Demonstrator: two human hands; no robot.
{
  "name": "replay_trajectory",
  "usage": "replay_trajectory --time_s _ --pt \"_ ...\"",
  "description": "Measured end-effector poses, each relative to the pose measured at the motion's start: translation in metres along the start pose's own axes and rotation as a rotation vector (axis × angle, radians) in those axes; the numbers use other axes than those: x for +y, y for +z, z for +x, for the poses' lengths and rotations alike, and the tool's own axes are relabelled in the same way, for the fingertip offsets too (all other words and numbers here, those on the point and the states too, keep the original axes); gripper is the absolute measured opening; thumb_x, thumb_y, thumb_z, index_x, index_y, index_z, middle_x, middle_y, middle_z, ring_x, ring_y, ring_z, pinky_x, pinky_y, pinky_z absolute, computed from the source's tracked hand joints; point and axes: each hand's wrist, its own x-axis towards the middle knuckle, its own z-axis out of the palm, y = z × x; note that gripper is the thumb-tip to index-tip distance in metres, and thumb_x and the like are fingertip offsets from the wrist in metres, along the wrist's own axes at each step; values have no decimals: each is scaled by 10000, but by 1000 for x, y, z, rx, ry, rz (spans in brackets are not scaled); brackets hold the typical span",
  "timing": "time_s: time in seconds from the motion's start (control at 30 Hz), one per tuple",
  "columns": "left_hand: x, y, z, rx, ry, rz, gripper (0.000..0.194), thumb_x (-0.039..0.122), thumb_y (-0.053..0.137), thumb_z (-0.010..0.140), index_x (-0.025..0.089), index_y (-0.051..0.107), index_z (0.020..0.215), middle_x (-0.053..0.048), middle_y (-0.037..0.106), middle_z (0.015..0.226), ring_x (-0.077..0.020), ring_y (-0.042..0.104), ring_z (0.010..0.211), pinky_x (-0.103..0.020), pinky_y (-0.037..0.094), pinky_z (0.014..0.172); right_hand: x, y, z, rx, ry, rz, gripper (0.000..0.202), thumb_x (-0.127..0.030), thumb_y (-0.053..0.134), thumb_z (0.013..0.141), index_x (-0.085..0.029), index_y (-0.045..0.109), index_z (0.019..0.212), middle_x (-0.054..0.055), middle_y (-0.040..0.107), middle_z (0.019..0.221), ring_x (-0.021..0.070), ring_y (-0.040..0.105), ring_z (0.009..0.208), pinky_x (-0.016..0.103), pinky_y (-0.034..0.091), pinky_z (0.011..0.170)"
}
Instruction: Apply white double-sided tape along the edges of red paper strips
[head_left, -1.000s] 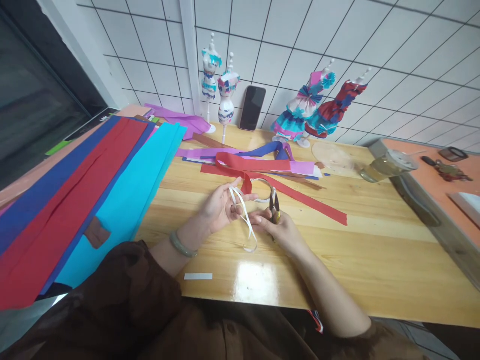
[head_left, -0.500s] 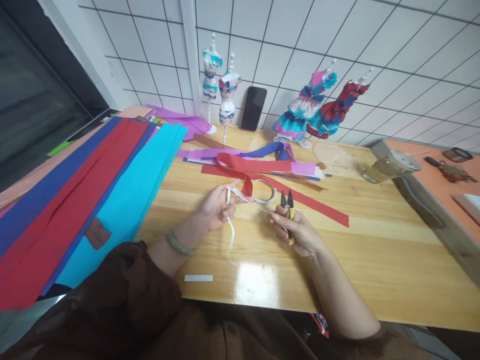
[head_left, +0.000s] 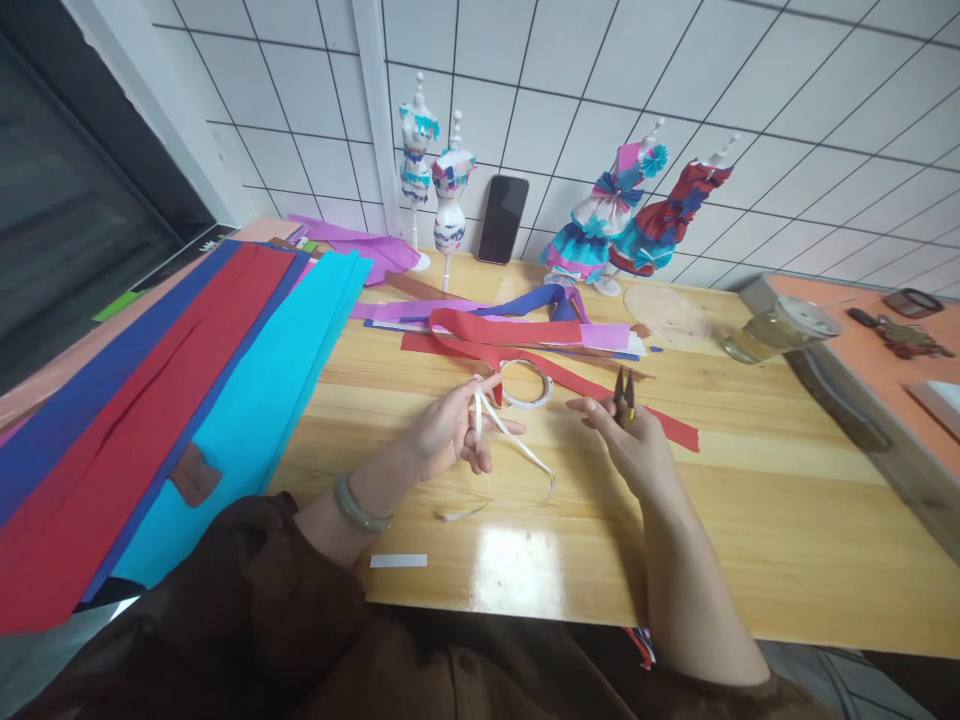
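Note:
My left hand [head_left: 454,432] pinches a narrow white strip [head_left: 517,437] between thumb and index finger. Both ends of the strip dangle, one down past the fingers and one off to the right. My right hand [head_left: 634,440] is wrapped round small thread snips [head_left: 624,398] with a yellow handle, their dark blades pointing up. A roll of tape [head_left: 527,384] lies flat just beyond my left fingertips, beside red crepe paper strips [head_left: 679,430].
Folded coloured crepe paper [head_left: 300,340] covers the table's left side. Small dress-form mannequins [head_left: 450,190] and a phone [head_left: 503,220] stand along the tiled wall. A glass jar [head_left: 772,330] is at right. A short white piece [head_left: 398,561] lies near the front edge.
My right hand has moved right with the snips, away from my left. The strip's right end, earlier stretched toward my right hand, now hangs loose. My left hand has shifted slightly right.

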Motion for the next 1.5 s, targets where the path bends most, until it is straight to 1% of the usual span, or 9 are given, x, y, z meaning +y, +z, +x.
replay_trajectory --time_s 0.07,0.23,0.4,0.7,0.83,1.0,1.2,1.4,1.5 --pt "-4 5 0 -9 -52 43 636 532 257 842 281 41 1385 -155 625 1002 -173 626 506 -261 470 430 -5 5 -4 -12 -10 53 330 -435 625 709 -206 396 648 82 673 890 227 614 863 366 453 787" --pt "-18 18 1 -40 -101 116 653 605 312 799 301 141 1351 -177 544 1137 -207 650 572 -308 510 489 -21 32 -24 -327 -54 210 308 -383 667 685 -195 424 663 82 668 862 204 613 803 351 470 762" --pt "-24 27 -2 -77 -56 175 532 562 351 813 305 301 1276 -164 401 1308 -168 646 577 -311 521 519 -25 46 -32 -336 -35 272 387 -392 704 636 -204 366 634 40 646 744 172 601 691 319 481 675" --pt "-13 20 -6 -224 -225 181 450 494 388 814 277 343 1205 -151 488 1185 -216 659 653 -252 487 469 -22 40 -31 -415 -58 164 319 -335 677 673 -205 388 648 6 575 692 141 544 647 277 448 615" --pt "-6 19 -7 -344 -319 136 428 442 385 812 277 354 1205 -126 534 1130 -243 659 696 -296 501 504 -27 36 -34 -514 -63 159 313 -326 691 658 -200 404 650 14 565 777 152 545 722 270 450 638" --pt "1 19 -10 -417 -342 98 492 490 347 814 272 339 1256 -126 576 1075 -260 654 749 -354 504 593 -25 24 -33 -613 7 133 286 -296 661 697 -202 392 671 -19 545 664 124 525 599 259 428 569" --pt "-2 14 -6 -262 -282 167 536 493 341 829 314 227 1320 -113 592 1012 -241 651 725 -279 488 459 -23 12 -33 -763 32 200 423 -236 718 637 -206 297 602 -7 564 671 112 510 584 250 417 546" --pt "-10 6 5 -26 -225 235 471 506 412 799 171 443 1129 -129 611 898 -191 634 604 -202 417 361 -21 6 -30 -723 24 343 430 -252 705 660 -220 278 618 -1 591 631 132 560 551 264 437 523" --pt "-15 4 9 157 -33 319 422 471 474 783 161 449 1068 -72 597 786 -146 606 528 -211 435 388 -19 5 -29 -741 25 360 422 -242 701 667 -220 282 624 0 596 638 136 571 576 267 444 541"
